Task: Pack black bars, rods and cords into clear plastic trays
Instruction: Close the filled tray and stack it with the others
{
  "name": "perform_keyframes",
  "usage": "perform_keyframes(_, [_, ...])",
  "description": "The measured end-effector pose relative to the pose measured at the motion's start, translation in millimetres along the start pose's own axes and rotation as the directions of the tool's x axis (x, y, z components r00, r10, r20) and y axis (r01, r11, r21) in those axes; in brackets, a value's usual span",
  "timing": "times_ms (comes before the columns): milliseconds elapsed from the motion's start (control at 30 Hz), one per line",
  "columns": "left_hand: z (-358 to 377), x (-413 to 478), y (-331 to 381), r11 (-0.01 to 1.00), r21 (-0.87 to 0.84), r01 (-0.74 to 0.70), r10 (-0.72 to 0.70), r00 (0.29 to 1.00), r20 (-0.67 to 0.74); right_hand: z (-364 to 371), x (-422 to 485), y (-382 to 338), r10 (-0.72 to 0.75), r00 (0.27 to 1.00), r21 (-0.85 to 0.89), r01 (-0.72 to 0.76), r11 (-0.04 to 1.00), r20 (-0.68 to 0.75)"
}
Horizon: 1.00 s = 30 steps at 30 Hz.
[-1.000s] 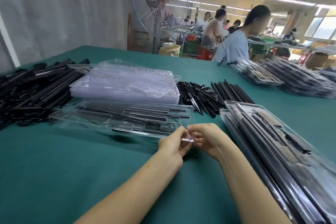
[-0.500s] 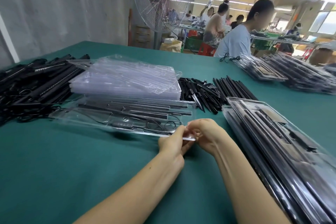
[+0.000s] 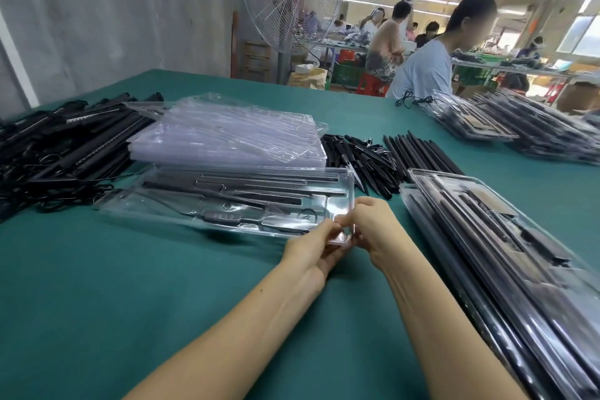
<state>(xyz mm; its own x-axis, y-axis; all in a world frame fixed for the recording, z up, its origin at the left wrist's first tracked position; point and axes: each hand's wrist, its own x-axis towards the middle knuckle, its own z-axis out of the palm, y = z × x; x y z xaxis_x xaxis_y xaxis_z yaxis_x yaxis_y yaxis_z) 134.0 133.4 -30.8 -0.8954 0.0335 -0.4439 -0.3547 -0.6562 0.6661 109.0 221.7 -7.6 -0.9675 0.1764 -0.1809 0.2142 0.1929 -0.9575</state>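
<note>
While both hands close on one corner of a clear tray, the thing farthest to the left of that grip is a loose heap of black bars and cords (image 3: 65, 153), lying on the green table (image 3: 97, 302). Nearer the grip, beyond it and to its left, sits a stack of empty clear trays (image 3: 227, 140), its left edge against the heap. Directly left of the grip stretches the filled tray (image 3: 339, 195), loaded with black bars, thin rods and a cord in its moulded slots. Its far long side lies just beside the empty stack, and its near right corner is the one being held. The left hand (image 3: 308, 250) pinches that corner from the near side, thumb and fingers closed on the plastic. The right hand (image 3: 373, 227) meets it from the far side, fingers curled over the same corner, so the two hands almost touch. Beyond the grip and a little right lies a pile of short black pointed pieces (image 3: 360, 156), then a row of black rods (image 3: 422, 153) side by side. Right of the grip, a stack of packed trays (image 3: 418, 178) runs toward the near edge of the table. Farther off to the right lie more packed trays (image 3: 470, 120), with a person in a pale shirt (image 3: 425, 71) behind them.
</note>
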Motion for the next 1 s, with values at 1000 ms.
perform_keyframes(1000, [2.6, 2.5, -4.0, 0.997, 0.075, -0.036, 0.039, 0.998, -0.043, -8.6, -1.2, 9.1, -0.009, 0.979, 0.191, -0.031, 0.981, 0.205])
